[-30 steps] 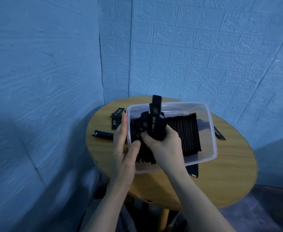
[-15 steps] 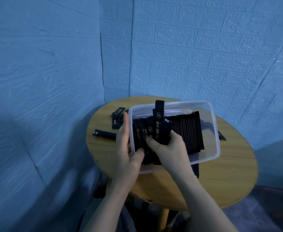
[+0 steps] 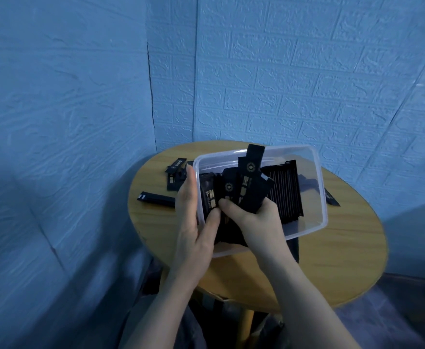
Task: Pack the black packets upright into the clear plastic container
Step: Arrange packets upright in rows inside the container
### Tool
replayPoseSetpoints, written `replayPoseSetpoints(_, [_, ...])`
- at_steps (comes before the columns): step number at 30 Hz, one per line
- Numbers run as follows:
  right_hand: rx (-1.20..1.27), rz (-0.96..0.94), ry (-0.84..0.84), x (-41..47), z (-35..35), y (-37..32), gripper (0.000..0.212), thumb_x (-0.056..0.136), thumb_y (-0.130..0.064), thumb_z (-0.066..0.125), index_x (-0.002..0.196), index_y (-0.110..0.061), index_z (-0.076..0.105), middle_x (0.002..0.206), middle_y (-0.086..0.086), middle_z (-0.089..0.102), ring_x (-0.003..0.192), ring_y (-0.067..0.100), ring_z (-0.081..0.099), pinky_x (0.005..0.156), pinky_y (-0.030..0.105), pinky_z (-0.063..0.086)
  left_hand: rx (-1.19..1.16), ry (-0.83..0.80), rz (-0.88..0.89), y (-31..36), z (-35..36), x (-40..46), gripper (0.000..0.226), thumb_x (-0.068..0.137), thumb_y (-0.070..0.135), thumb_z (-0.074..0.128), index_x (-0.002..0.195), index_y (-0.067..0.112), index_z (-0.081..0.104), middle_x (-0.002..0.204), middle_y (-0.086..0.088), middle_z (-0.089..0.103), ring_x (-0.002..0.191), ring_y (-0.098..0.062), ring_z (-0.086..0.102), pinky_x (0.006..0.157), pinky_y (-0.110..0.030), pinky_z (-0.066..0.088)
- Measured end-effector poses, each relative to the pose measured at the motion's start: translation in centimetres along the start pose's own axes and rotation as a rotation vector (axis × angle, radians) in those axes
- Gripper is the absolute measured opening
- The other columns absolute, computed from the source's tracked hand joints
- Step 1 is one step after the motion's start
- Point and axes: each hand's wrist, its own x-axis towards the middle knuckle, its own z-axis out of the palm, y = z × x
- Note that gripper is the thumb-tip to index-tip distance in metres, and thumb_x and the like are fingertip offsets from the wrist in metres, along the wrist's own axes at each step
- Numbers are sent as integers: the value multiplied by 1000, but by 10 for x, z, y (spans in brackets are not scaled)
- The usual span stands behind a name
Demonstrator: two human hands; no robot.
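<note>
On the round wooden surface (image 3: 332, 248), in a corner of blue brick-textured walls:
Container: clear plastic container (image 3: 317, 187) tilted up toward the camera, its near end over the surface's near-left part.
Packed row: black packets (image 3: 285, 195) stand upright on edge in a tight row in the right half of the container.
Loose bundle: a handful of black packets with gold print (image 3: 246, 187) fans out in the left half; one sticks up above the rim.
Left hand (image 3: 193, 222): fingers straight along the outside of the container's left wall, thumb hooked over the rim and pressing on the packets inside; the wall is held between them.
Right hand (image 3: 254, 217): inside the container, fingers and thumb curled round the lower part of the loose bundle.
Stray packets: several lie flat on the surface to the left of the container (image 3: 173, 175), one further left (image 3: 156, 199), one at the right beyond the container (image 3: 331, 199).
</note>
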Motion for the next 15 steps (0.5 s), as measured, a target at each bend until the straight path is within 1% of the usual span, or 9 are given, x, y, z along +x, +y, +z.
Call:
replayPoseSetpoints(3, [-28, 10, -17, 1, 0, -1, 9, 83, -8, 72, 91, -11, 70, 83, -2, 74, 78, 7, 69, 64, 17, 54, -41, 0, -38, 1, 1, 0, 86, 86, 0, 49, 151, 42, 13, 153, 24, 25, 146, -2, 22, 117, -19, 19])
replayPoseSetpoints(5, [-77, 19, -51, 2, -1, 0, 8, 84, -9, 72, 90, -14, 70, 83, -4, 74, 78, 6, 69, 67, 19, 55, -27, -2, -33, 2, 2, -1, 90, 77, -9, 44, 150, 36, 14, 151, 29, 23, 145, 2, 20, 115, -14, 17])
replayPoseSetpoints(7, [-110, 22, -74, 1, 0, 1, 8, 84, -10, 72, 90, -15, 70, 84, -4, 74, 80, 7, 70, 71, 25, 56, -19, 0, -25, 2, 2, -2, 92, 74, -12, 40, 150, 33, 15, 148, 38, 22, 144, 6, 18, 113, -9, 16])
replayPoseSetpoints(9, [-114, 13, -76, -1, 0, 1, 9, 84, -10, 72, 91, -16, 70, 85, -3, 74, 83, 9, 70, 75, 28, 57, -6, 7, -18, 0, 2, -3, 92, 74, -13, 39, 151, 32, 14, 145, 43, 21, 143, 9, 18, 111, -6, 16])
replayPoseSetpoints(13, [-104, -17, -55, -3, 0, 1, 8, 85, -10, 71, 92, -14, 71, 86, -2, 74, 84, 10, 70, 75, 31, 58, 20, 22, 3, -1, 2, -3, 89, 74, -13, 38, 152, 25, 15, 146, 44, 20, 143, 9, 17, 112, -7, 15])
replayPoseSetpoints(15, [-104, -34, -60, -5, -1, 0, 6, 85, -10, 70, 90, -14, 70, 82, -3, 74, 81, 9, 70, 70, 26, 57, 32, 21, 14, 0, 2, -2, 84, 80, -11, 40, 152, 23, 15, 148, 40, 20, 144, 8, 17, 112, -8, 15])
